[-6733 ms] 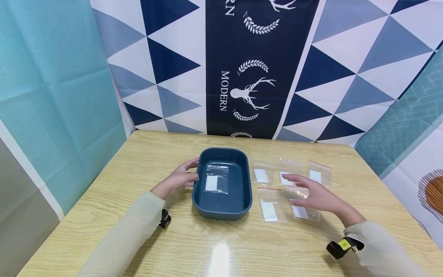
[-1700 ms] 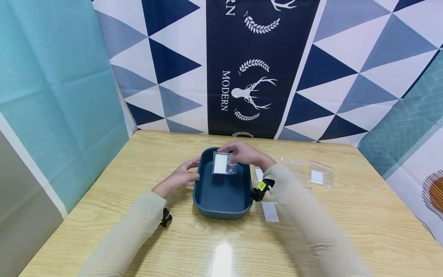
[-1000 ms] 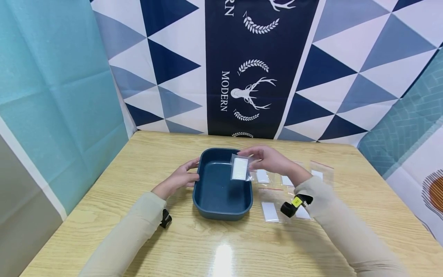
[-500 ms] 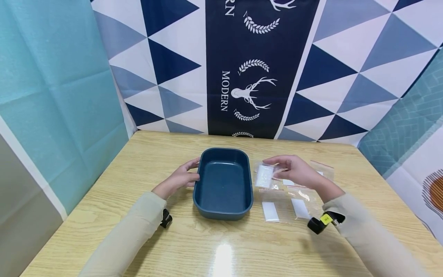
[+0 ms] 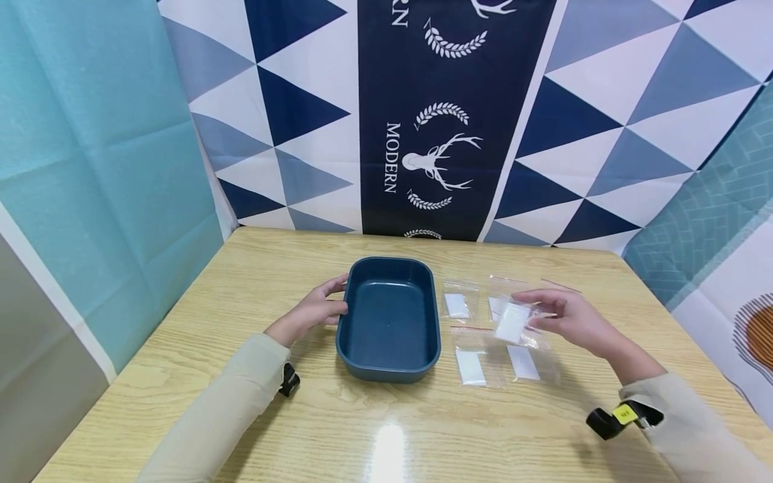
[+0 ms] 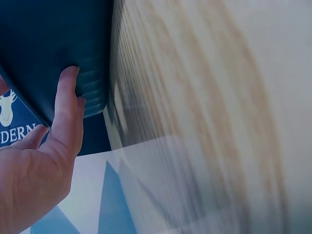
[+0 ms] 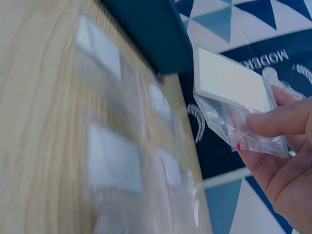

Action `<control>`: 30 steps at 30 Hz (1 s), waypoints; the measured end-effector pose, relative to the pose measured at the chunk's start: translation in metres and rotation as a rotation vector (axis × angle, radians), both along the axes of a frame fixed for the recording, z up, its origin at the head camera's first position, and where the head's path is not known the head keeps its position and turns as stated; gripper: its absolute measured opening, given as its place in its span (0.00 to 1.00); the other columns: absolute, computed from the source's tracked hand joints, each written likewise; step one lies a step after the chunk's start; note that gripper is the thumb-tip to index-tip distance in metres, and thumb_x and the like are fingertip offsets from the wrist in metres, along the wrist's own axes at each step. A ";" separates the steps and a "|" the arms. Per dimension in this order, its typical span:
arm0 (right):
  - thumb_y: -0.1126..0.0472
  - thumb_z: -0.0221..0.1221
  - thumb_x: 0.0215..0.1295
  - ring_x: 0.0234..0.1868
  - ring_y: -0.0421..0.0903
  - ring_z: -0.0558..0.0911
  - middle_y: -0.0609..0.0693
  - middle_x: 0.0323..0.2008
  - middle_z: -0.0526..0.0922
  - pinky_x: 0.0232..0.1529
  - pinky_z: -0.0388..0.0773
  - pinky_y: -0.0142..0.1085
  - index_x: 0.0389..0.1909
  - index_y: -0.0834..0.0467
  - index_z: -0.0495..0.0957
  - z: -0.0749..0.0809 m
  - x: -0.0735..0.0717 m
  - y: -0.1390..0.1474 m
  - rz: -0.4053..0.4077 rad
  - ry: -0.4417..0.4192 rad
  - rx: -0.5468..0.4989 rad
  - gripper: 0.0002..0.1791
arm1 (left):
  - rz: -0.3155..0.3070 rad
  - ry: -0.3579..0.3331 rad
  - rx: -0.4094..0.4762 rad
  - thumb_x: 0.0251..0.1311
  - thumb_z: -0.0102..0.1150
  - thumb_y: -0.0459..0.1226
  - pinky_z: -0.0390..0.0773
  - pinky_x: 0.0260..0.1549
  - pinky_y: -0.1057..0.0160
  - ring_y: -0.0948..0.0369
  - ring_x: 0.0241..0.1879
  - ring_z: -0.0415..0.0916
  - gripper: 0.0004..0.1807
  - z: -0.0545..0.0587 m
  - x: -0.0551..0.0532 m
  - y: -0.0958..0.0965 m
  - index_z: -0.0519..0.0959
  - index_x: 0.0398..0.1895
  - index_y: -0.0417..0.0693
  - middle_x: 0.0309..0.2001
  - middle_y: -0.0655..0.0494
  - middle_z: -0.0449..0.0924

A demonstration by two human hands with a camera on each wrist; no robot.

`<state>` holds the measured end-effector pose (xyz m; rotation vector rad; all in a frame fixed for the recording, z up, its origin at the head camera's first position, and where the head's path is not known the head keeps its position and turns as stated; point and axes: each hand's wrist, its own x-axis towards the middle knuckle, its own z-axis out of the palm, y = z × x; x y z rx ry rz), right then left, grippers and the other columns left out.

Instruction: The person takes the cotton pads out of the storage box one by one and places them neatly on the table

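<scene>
My right hand (image 5: 576, 325) pinches a small clear zip bag (image 7: 231, 80) with a white rectangular piece inside, between thumb and fingers. It holds the bag tilted above several similar bags lying on the table. At the left, my left hand (image 5: 311, 312) rests against the outer left wall of a dark blue rectangular box (image 5: 389, 376). In the left wrist view its extended fingers (image 6: 66, 107) touch the box's side. The box's inner floor shows fully in the head view. My right hand partly hides the bag at the far right.
To the right of the box lie a zip bag (image 5: 457, 306) at the back and two in front, a left bag (image 5: 471, 367) and a right bag (image 5: 523, 362). Patterned cloth (image 5: 449, 114) hangs behind the wooden table (image 5: 290, 429).
My right hand has lifted the bag that lay in the box and carried it rightward over the other bags. My left hand has stayed at the box's left wall.
</scene>
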<state>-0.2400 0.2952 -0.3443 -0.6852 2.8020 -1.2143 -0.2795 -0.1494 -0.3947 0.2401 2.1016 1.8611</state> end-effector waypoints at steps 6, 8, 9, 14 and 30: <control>0.70 0.61 0.56 0.42 0.34 0.79 0.40 0.56 0.71 0.36 0.80 0.32 0.54 0.66 0.74 -0.009 0.011 0.028 -0.002 -0.003 -0.054 0.22 | 0.009 0.003 0.001 0.56 0.50 0.26 0.76 0.46 0.53 0.45 0.55 0.69 0.39 0.000 0.000 0.000 0.52 0.72 0.51 0.66 0.44 0.55; 0.69 0.61 0.57 0.43 0.34 0.78 0.32 0.54 0.69 0.37 0.80 0.31 0.55 0.65 0.74 -0.012 0.013 0.037 -0.005 -0.003 -0.048 0.23 | 0.008 0.003 0.004 0.56 0.49 0.26 0.76 0.46 0.53 0.45 0.55 0.69 0.39 0.000 0.000 0.000 0.52 0.72 0.51 0.66 0.43 0.54; 0.69 0.61 0.57 0.43 0.33 0.78 0.31 0.54 0.70 0.37 0.80 0.31 0.55 0.64 0.74 -0.014 0.013 0.041 -0.009 -0.002 -0.045 0.23 | 0.006 0.003 0.005 0.56 0.49 0.26 0.76 0.46 0.53 0.45 0.55 0.69 0.39 0.000 0.000 0.000 0.52 0.72 0.51 0.66 0.43 0.54; 0.70 0.62 0.56 0.42 0.34 0.79 0.36 0.53 0.73 0.36 0.79 0.29 0.56 0.61 0.75 -0.023 0.014 0.065 -0.027 0.002 -0.040 0.24 | 0.004 0.003 0.004 0.56 0.50 0.26 0.77 0.46 0.53 0.44 0.56 0.68 0.39 0.000 0.000 -0.001 0.52 0.72 0.50 0.66 0.43 0.54; 0.72 0.59 0.58 0.41 0.33 0.79 0.25 0.49 0.73 0.35 0.79 0.28 0.54 0.67 0.73 -0.036 0.011 0.105 0.011 0.005 0.024 0.21 | 0.008 -0.005 0.002 0.57 0.50 0.27 0.76 0.46 0.54 0.45 0.56 0.68 0.38 -0.001 -0.001 -0.002 0.53 0.72 0.52 0.66 0.45 0.55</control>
